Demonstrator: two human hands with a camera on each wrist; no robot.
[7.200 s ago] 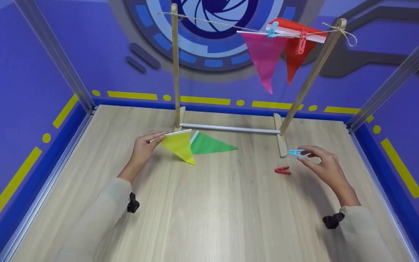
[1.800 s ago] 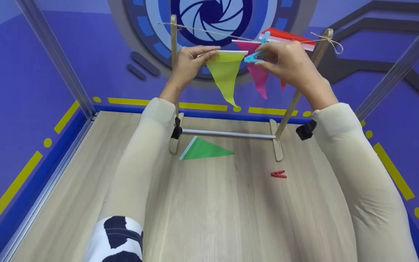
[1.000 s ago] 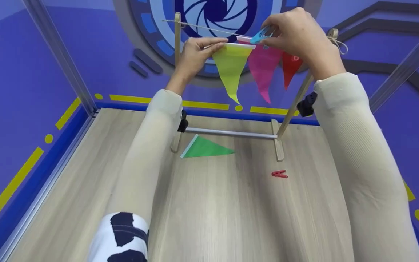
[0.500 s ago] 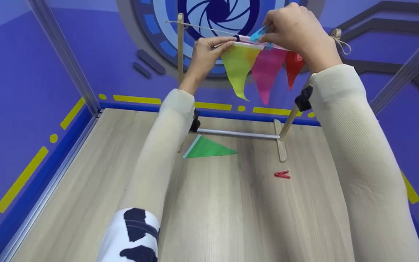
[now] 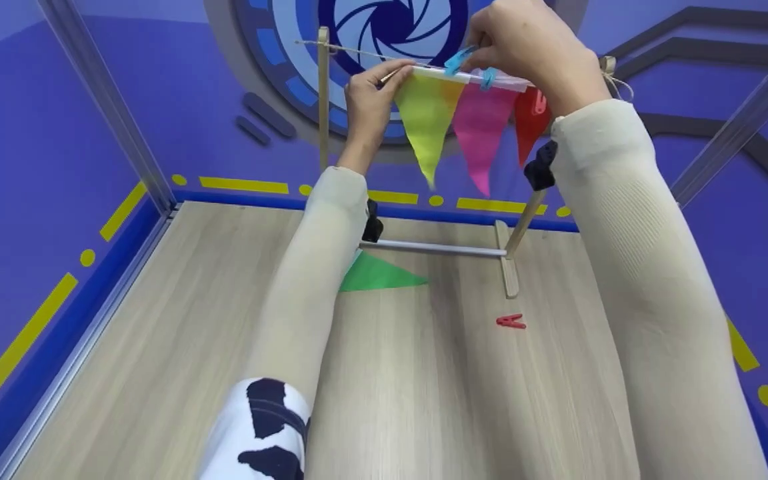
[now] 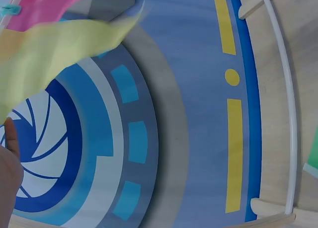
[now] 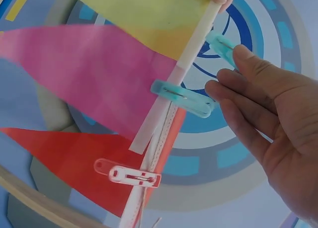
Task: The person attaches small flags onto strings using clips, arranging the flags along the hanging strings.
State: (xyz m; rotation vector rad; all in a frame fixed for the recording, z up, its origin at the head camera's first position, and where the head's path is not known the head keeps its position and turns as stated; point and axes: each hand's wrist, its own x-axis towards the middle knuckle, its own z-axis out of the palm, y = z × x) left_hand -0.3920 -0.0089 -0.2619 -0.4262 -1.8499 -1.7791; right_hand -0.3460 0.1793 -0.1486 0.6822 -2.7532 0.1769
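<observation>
My left hand (image 5: 369, 100) pinches the white top edge of a yellow pennant (image 5: 427, 117), which hangs just below the string (image 5: 361, 51). Between the thumb and fingers of my right hand (image 5: 534, 50) is a light blue clothespin (image 7: 222, 45), its tip at the yellow pennant's white edge. Whether it grips string and edge together I cannot tell. The yellow pennant's right corner overlaps a pink pennant (image 5: 484, 130), held by another blue clothespin (image 7: 181, 98). Further right hangs a red pennant (image 5: 532, 133) with a light red clothespin (image 7: 134, 176).
A green pennant (image 5: 384, 273) lies on the wooden table (image 5: 411, 373), partly behind my left sleeve. A red clothespin (image 5: 511, 321) lies right of it. The stand has a left post (image 5: 323, 100), a right post (image 5: 524, 223) and a low white bar (image 5: 441, 249).
Both hands have risen from near the table to the string, bringing the yellow pennant and blue clothespin. In the last half second, the pennant's edge has come up against the clothespin's tip.
</observation>
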